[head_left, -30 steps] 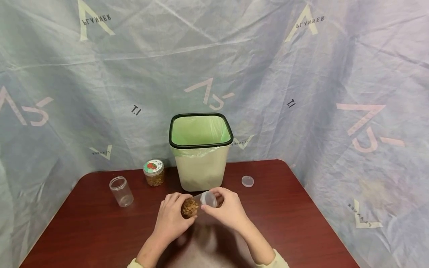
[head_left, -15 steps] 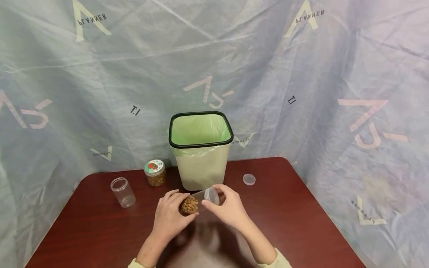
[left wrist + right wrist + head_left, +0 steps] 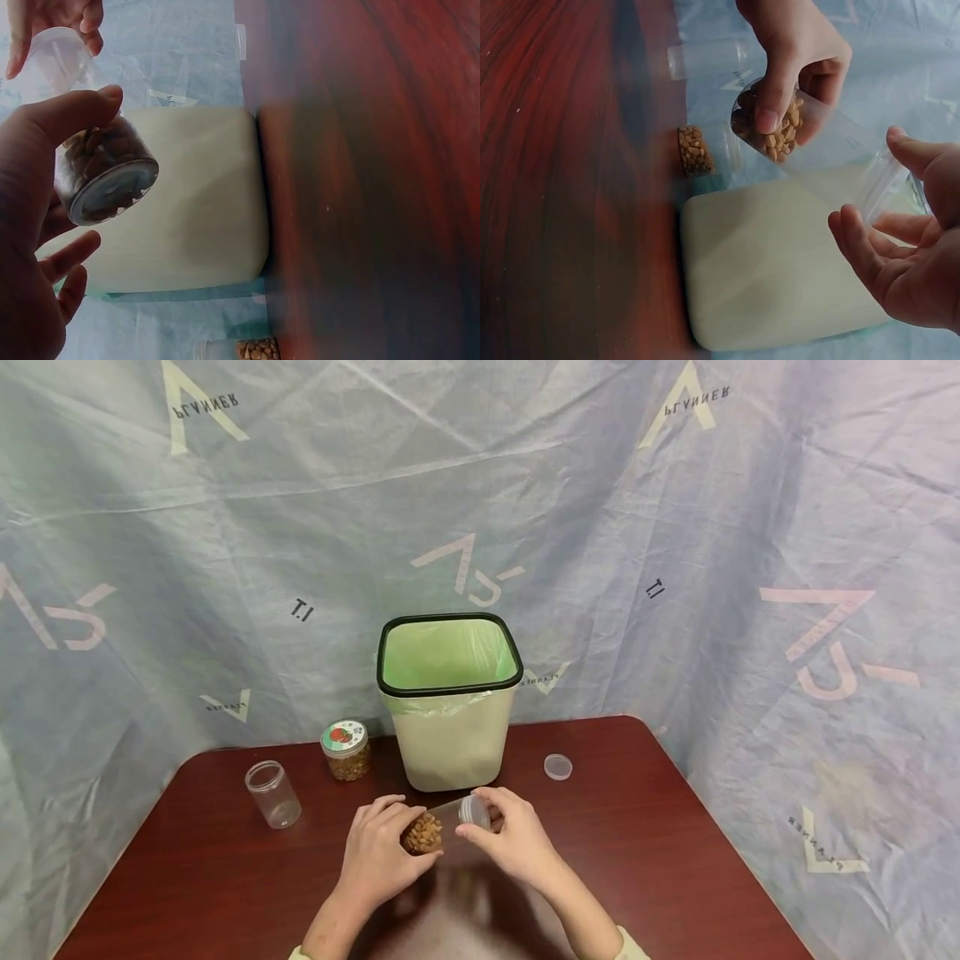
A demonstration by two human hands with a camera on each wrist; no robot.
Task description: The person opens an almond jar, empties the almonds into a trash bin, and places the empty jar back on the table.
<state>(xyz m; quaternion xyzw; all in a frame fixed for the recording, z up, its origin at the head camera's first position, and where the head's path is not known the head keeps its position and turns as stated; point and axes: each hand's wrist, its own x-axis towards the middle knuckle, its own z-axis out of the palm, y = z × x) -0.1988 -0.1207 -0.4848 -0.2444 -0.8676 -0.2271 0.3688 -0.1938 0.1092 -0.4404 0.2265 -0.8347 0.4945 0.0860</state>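
Note:
A clear jar (image 3: 446, 814) part filled with small brown pellets (image 3: 424, 833) lies tilted between both hands, its base toward the left. My left hand (image 3: 381, 843) grips the base end, with the thumb and fingers on either side of the pellets. At the other end, my right hand (image 3: 517, 835) pinches the ridged clear lid (image 3: 474, 812) between thumb and fingers. The right wrist view shows the pellets gathered at the base, under the left thumb (image 3: 774, 97). From the left wrist view, the jar's round bottom (image 3: 114, 191) faces the camera.
Behind the hands stands a cream bin (image 3: 450, 743) with a black rim and green liner. To its left are a lidded jar (image 3: 347, 752) of brown pieces and an uncovered clear jar (image 3: 274, 796). A clear round lid (image 3: 558, 767) lies right of the bin on the red-brown table (image 3: 660, 860).
The lid end of the jar has shifted slightly right along with my right hand, whose fingers have changed position a little on it. My left hand keeps its grip.

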